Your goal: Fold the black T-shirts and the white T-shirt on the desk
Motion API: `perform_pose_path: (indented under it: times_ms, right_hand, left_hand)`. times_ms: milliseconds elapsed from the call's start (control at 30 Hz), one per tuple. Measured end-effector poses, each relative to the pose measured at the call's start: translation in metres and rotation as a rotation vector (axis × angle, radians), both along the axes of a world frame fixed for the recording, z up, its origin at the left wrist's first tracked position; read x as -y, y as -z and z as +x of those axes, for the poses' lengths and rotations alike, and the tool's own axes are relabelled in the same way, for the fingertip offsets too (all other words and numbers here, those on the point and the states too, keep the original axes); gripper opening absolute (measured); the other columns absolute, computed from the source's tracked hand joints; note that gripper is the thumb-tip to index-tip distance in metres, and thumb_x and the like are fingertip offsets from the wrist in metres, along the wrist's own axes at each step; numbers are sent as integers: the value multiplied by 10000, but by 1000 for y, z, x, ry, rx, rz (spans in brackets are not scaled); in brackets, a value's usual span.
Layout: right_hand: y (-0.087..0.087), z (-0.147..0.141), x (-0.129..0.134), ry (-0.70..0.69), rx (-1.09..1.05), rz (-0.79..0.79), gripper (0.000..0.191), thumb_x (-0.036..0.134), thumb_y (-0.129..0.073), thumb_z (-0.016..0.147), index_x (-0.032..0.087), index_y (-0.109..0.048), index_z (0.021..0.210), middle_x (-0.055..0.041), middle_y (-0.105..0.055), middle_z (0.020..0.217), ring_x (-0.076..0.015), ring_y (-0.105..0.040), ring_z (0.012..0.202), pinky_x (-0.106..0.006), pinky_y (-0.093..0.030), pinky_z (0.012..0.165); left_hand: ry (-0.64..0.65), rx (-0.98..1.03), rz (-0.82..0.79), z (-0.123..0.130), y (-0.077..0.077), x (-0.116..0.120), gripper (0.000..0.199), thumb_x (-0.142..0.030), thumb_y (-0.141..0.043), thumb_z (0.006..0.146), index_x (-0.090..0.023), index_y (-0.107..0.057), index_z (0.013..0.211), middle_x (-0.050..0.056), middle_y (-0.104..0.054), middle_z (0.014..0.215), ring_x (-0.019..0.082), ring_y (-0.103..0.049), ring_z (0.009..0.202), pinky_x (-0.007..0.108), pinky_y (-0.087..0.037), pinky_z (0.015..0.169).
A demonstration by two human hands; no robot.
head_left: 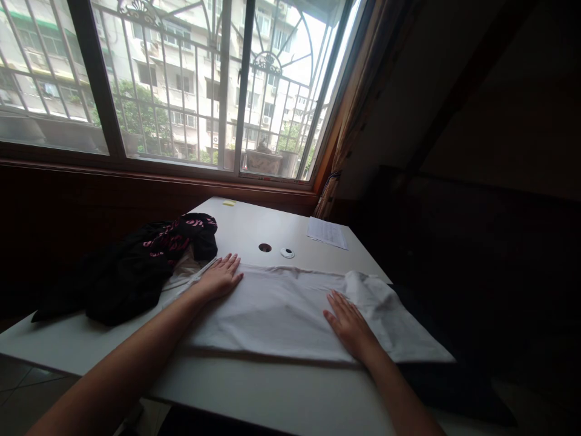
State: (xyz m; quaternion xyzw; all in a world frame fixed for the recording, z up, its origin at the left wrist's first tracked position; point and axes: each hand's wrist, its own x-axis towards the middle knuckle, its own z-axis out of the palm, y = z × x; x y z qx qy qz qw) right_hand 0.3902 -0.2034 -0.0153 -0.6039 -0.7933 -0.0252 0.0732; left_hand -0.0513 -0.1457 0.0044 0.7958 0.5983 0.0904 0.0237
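A white cloth (pixel 276 315) lies spread across the white table (pixel 272 384), with wrinkles at its right end. My left hand (pixel 221 275) rests flat on the cloth's upper left corner, fingers apart. On the right part of the cloth lies my right hand (pixel 348 322), palm down with its fingers stretched out. Neither hand grips anything. Beside my left hand, a thin white strip or cord (pixel 202 270) runs toward a black garment (pixel 131 272) with pink lettering, which is heaped on the table's left side.
Papers (pixel 327 232) lie at the back right of the table. Near the middle are a round hole (pixel 265 247) and a white ring-shaped cap (pixel 287 253). A yellow item (pixel 229 203) sits at the back edge. Dark fabric (pixel 436 339) hangs at the right edge. Behind is a barred window (pixel 181 91).
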Motion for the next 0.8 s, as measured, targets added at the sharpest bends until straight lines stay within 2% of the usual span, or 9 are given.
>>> perform_pose_path:
  times_ms: [133, 300, 500, 600, 800]
  right_hand:
    - [0, 0, 0, -2, -7, 5, 680, 567, -244, 1027, 157, -387, 1550, -85, -297, 1637, -256, -242, 1522, -492, -245, 1233]
    - [0, 0, 1, -8, 5, 4, 673, 557, -236, 1031, 158, -379, 1553, -84, -292, 1639, -256, -245, 1521, -503, -239, 1234]
    - [0, -5, 9, -24, 30, -2, 664, 558, -225, 1035, 183, -349, 1569, -74, -255, 1652, -253, -222, 1528, -498, -238, 1234]
    - [-2, -9, 16, -30, 36, -8, 655, 557, -226, 1036, 201, -342, 1573, -63, -241, 1656, -252, -219, 1528, -498, -237, 1235]
    - [-4, -17, 28, -69, 23, 15, 664, 566, -236, 1035, 187, -357, 1567, -84, -254, 1646, -277, -233, 1523, -519, -247, 1227]
  left_hand:
    - [-37, -7, 16, -5, 1, 4, 688, -515, -285, 1021, -101, -316, 1569, 132, -237, 1656, 272, -161, 1548, 433, -125, 1243]
    - [-89, -14, 33, -11, 4, 25, 686, -499, -301, 1017, -88, -323, 1566, 147, -232, 1654, 278, -154, 1550, 450, -109, 1248]
    - [-169, -32, -6, -26, 7, 58, 647, -512, -254, 1027, -214, -246, 1601, 64, -148, 1678, 301, -125, 1554, 635, -105, 1203]
    - [-148, -58, 8, -35, 9, 72, 631, -490, -279, 1030, -212, -265, 1596, 79, -154, 1677, 288, -108, 1557, 598, -76, 1218]
    - [-93, -47, 64, -49, 12, 97, 603, -494, -294, 1035, -258, -282, 1589, 59, -160, 1678, 266, -135, 1554, 521, -99, 1239]
